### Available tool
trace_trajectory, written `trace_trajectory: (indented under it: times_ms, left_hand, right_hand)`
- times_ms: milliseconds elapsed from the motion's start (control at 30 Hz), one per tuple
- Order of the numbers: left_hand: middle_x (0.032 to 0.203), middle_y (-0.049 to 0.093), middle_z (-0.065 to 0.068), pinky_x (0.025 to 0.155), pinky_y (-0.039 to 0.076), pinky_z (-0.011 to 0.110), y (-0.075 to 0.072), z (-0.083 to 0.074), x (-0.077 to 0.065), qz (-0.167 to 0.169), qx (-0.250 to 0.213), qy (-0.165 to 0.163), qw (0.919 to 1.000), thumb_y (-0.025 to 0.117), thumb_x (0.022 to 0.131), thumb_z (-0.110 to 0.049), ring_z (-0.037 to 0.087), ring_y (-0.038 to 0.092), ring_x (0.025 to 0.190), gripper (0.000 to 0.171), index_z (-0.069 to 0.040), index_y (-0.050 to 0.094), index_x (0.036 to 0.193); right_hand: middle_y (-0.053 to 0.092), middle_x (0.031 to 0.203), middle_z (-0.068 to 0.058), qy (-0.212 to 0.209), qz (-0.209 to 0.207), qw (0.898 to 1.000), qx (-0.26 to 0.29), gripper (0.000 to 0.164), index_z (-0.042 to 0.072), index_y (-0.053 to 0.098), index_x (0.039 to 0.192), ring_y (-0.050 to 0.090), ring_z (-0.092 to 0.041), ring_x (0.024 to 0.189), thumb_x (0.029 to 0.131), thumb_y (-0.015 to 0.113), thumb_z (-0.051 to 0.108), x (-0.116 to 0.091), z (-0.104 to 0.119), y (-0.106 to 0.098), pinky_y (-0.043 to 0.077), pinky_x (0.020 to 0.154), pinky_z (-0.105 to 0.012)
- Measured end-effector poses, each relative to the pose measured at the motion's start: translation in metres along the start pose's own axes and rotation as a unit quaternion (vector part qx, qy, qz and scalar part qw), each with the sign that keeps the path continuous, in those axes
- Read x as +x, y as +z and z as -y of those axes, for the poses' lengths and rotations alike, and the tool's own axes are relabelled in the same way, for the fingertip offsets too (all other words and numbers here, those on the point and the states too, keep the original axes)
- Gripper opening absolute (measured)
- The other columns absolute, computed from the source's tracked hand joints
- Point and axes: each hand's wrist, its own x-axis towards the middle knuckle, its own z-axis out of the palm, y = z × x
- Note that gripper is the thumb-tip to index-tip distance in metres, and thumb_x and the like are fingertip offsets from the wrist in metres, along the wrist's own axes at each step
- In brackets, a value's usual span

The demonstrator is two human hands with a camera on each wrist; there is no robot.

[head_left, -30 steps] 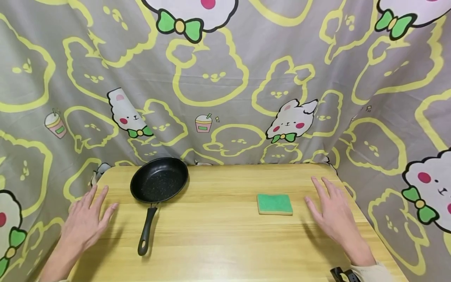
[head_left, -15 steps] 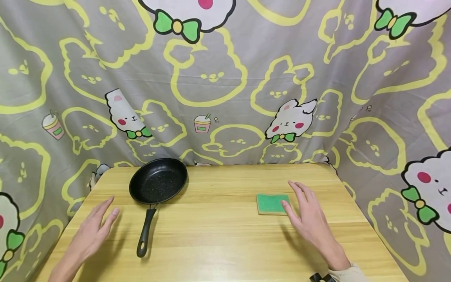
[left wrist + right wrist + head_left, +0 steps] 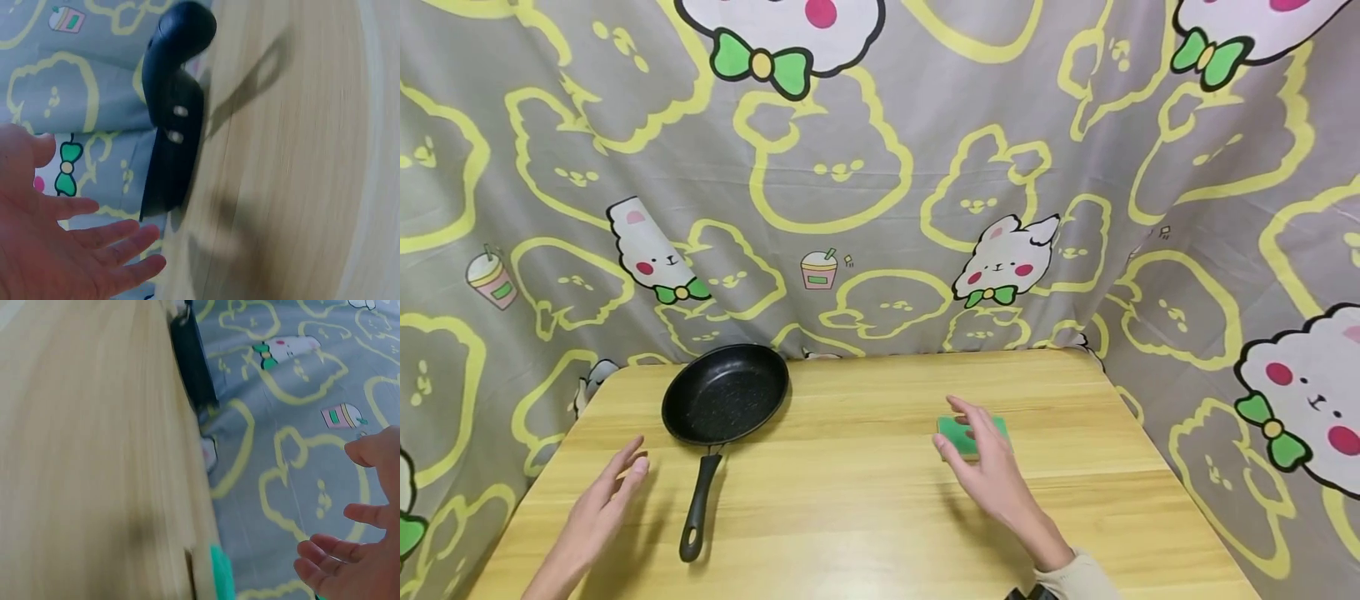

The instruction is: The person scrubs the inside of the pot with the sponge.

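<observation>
**Sponge and pan on the wooden table: hazards and markings**

Sponge [image 3: 973, 434]: green top, yellowish base, lying flat on the table [image 3: 865, 500] well to the right of the pan [image 3: 725, 393]. Right hand [image 3: 988, 467] hovers over its near edge, fingers spread and straight, gripping nothing; contact cannot be told. Risk: a shallow pinch could push the light sponge away across the smooth wood rather than lift it.

Pan: black, speckled inside, handle [image 3: 697, 508] pointing toward the person. Left hand [image 3: 601, 512] just left of that handle, fingers apart, holding nothing. Risk: a sideways brush could swing the pan.

Cloth [image 3: 880, 183] behind the pan: cartoon animals, bows, cups. No readable writing or brand anywhere.
</observation>
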Motion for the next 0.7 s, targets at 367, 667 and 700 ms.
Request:
trace_trajectory:
  times_ms: [367,667,700]
  left_hand:
    - [0.116,0.059,-0.032,0.085,0.056,0.018,0.013,-0.006,-0.004,0.056,-0.216,-0.032,0.9744,0.034,0.115,-0.025,-0.007,0.060,0.107,0.052,0.011,0.029,0.151]
    - [0.117,0.070,-0.016,0.088,0.057,0.022,0.018,-0.014,-0.003,0.071,-0.309,-0.104,0.9427,0.037,0.113,-0.036,0.006,0.068,0.105,0.060,0.008,0.027,0.153]
    - [0.117,0.071,-0.015,0.088,0.058,0.024,0.018,-0.015,-0.003,0.072,-0.318,-0.115,0.9383,0.038,0.113,-0.037,0.007,0.069,0.105,0.062,0.008,0.026,0.153]
  right_hand:
    - [0.061,0.130,-0.004,0.084,0.057,0.978,0.183,0.051,0.021,0.054,0.144,0.061,-0.033,0.115,0.098,0.073,0.029,0.007,0.025,0.049,0.055,0.098,-0.046]
    - [0.059,0.129,-0.017,0.120,0.114,0.954,0.250,0.049,0.013,0.052,0.143,0.062,-0.024,0.113,0.099,0.071,0.025,0.004,0.043,0.080,0.055,0.097,-0.031]
    - [0.058,0.130,-0.018,0.121,0.120,0.950,0.260,0.049,0.012,0.052,0.143,0.062,-0.025,0.114,0.099,0.071,0.025,0.004,0.046,0.083,0.055,0.097,-0.031]
